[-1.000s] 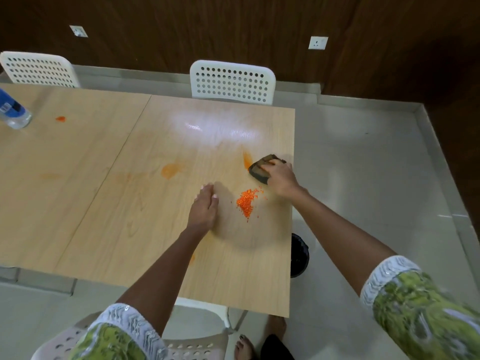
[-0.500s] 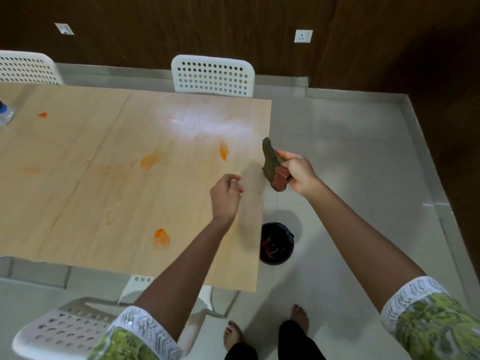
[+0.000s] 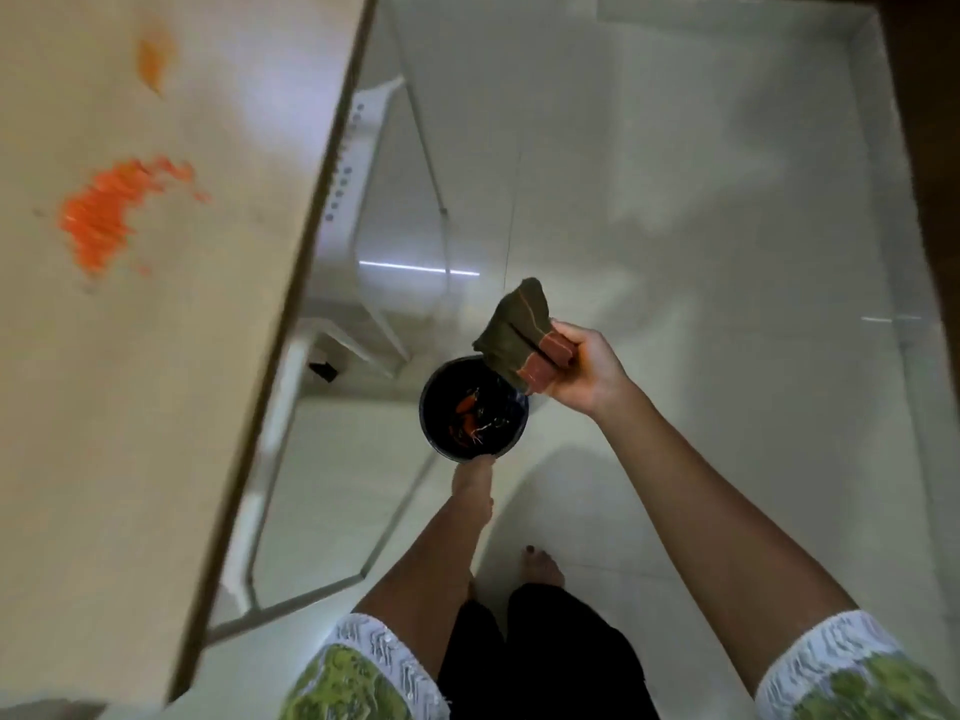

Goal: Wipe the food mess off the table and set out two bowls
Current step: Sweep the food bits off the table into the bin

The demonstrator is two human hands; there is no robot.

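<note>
Wiping step: right hand (image 3: 584, 371) clamps cloth (image 3: 514, 330) over bin (image 3: 474, 405), frame centre. Left hand (image 3: 472, 478) fingers hidden, cannot tell. Next: wipe orange mess (image 3: 111, 210), upper left.

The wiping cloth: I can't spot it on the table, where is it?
In the head view, the folded olive-and-red wiping cloth is held by the right hand, right of the table, above the round black bin on the floor.

The cloth (image 3: 514, 330) is a crumpled olive-green rag with a reddish patch at its near right corner, hanging above the far right rim of the bin. On the table (image 3: 156, 407), a pale wooden top filling the left, lies a blurred heap of orange crumbs (image 3: 111, 210) and, farther off, a smaller orange smear (image 3: 153, 57)
</note>
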